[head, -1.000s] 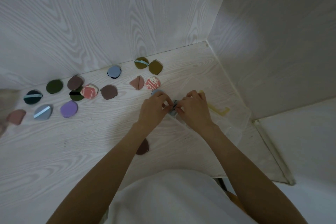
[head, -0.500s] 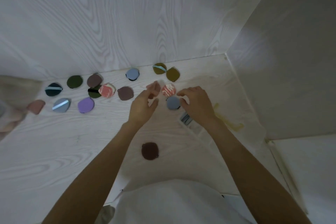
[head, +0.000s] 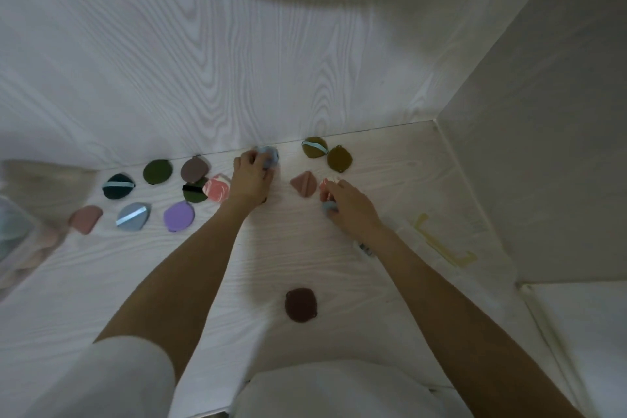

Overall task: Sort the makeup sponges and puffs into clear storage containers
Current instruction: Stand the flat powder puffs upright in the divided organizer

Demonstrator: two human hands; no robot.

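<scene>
Several coloured makeup puffs lie on a white wood-grain shelf (head: 101,282). My left hand (head: 251,176) closes its fingers around a light blue puff (head: 269,156) near the back wall. My right hand (head: 349,204) covers a small blue puff (head: 328,208) and touches a red-and-white marbled puff (head: 325,184). Between my hands rests a pink wedge puff (head: 303,182). Two olive puffs (head: 325,153) sit behind it. A dark brown puff (head: 301,305) lies alone near me. A clear plastic bag (head: 458,248) is spread under my right forearm.
To the left lie more puffs: dark teal (head: 118,185), green (head: 157,172), mauve (head: 194,169), marbled red (head: 217,188), purple (head: 179,216), light blue (head: 133,216), pink (head: 86,218). A clear container (head: 20,241) holding puffs stands at the far left edge. Walls close the back and right.
My left hand moved back to the light blue puff by the wall and closed on it. My right hand slid onto the small blue puff. The camera tilted up.
</scene>
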